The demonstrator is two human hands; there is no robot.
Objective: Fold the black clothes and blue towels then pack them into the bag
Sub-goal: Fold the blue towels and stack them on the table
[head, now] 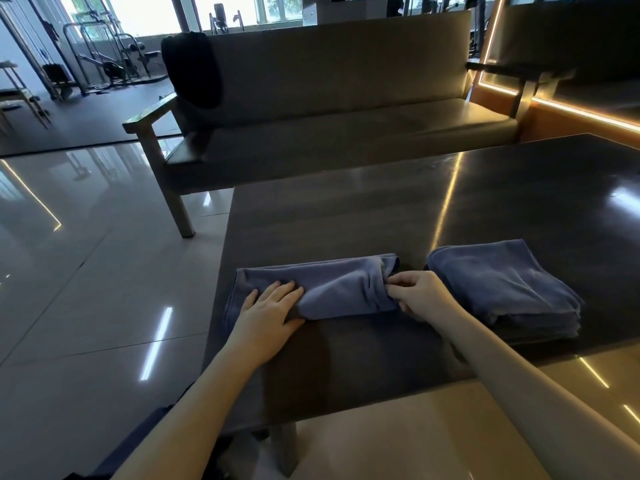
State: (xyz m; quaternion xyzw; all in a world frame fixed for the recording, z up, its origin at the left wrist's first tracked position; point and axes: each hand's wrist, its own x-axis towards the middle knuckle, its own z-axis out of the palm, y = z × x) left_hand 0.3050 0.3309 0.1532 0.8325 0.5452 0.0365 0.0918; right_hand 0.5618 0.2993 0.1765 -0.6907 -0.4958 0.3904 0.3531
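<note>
**Blue towel (346,289) pressed and pinched near the table's front left corner**

Pale glossy floor (86,271) fills the left side and catches streaks of light. Across it, beyond glass, stands gym equipment (100,60), too dim to tell apart. A long grey sofa (346,116) with wooden arms runs across the back, just behind the table. A black garment (192,69) is draped over the left end of its backrest and hangs down the front of the cushion.

The dark table (485,202) reaches from the middle to the right edge, and its polished top reflects a warm strip of light. A stack of folded blue towels (502,285) sits squarely on its right front part, just beside the towel being worked and apart from it.

That towel lies in a long band running left to right, doubled over on itself, with a raised, rumpled fold in its middle. The left hand (268,311) lies flat on the towel's left part, fingers straight and slightly spread, pressing the cloth to the tabletop. The right hand (420,294) is at the towel's right end, where its curled fingers and thumb pinch the edge of the upper layer. Both forearms come in bare from the lower edge of the view.
</note>
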